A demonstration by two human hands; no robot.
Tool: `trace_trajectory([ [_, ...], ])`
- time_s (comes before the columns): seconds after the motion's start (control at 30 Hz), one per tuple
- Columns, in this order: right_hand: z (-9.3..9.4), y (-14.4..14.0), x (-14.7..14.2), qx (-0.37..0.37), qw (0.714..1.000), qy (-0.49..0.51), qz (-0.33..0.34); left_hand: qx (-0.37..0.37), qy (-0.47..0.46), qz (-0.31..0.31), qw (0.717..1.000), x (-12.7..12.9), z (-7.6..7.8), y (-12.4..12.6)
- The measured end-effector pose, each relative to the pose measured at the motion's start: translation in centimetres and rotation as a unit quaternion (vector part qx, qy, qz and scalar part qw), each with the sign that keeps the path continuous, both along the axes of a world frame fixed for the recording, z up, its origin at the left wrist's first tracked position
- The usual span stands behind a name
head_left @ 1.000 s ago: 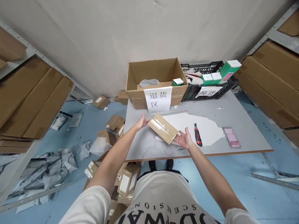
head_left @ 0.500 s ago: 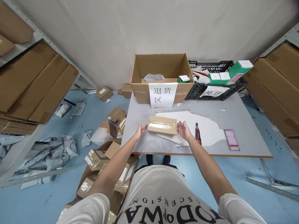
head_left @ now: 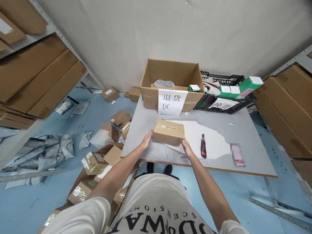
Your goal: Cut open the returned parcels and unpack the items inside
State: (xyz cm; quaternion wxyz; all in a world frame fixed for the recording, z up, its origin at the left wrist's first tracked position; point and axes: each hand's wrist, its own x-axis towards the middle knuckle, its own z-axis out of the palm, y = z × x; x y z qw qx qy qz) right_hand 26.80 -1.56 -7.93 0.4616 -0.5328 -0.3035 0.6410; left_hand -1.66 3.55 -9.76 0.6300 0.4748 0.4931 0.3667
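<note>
Grey rectangular tabletop (head_left: 151, 118) w/ wood edge fills centre frame; its top skin is peeled mid-table, showing a white patch. Blue floor all round, plain pale wall across the top. Metal shelving w/ flat brown cartons at upper left and right edge.

Both hands are clamped on one small brown taped cardboard box (head_left: 168, 131), centre frame, sitting on the table near its front edge: left hand (head_left: 147, 141) flat against the box's left end, right hand (head_left: 187, 148) against its lower right corner, fingers spread, not curled.

Counts: 1 open brown cardboard carton (head_left: 171, 85) w/ white paper sign, top centre; 1 black plastic crate (head_left: 225, 94) right of it, touching, holding several green-and-white cartons (exact no. unclear); 1 red-and-black utility knife (head_left: 203, 146) just right of the right hand; 1 pink blurred item (head_left: 237, 155) further right. Scattered cardboard boxes (head_left: 102, 156) and crumpled grey plastic bags (head_left: 46, 154) litter the floor lower left, too many to count.
</note>
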Motion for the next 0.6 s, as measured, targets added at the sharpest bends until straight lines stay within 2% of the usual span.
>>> trace_trajectory([
  [0.07,1.1,0.3,0.9,0.02,1.0,-0.014,0.016,0.035,-0.006,0.006,0.999,-0.3,0.7,-0.1],
  [0.1,1.7,0.5,1.4,-0.003,0.999,-0.016,0.028,0.026,-0.02,0.001,0.999,-0.3,1.2,-0.1],
  [0.23,3.7,2.1,3.4,-0.143,0.987,-0.017,0.073,-0.098,-0.058,-0.048,0.992,-0.4,3.4,0.2],
  [0.37,4.5,4.5,4.5,-0.236,0.963,-0.016,0.13,-0.218,-0.058,-0.112,0.968,-0.3,4.9,1.4],
  [0.47,4.2,5.9,4.4,-0.271,0.949,-0.034,0.159,-0.26,-0.042,-0.116,0.958,0.0,4.7,2.5],
  [0.6,3.4,6.8,3.7,-0.263,0.955,-0.042,0.134,-0.244,-0.026,-0.107,0.964,0.6,3.5,3.7],
])
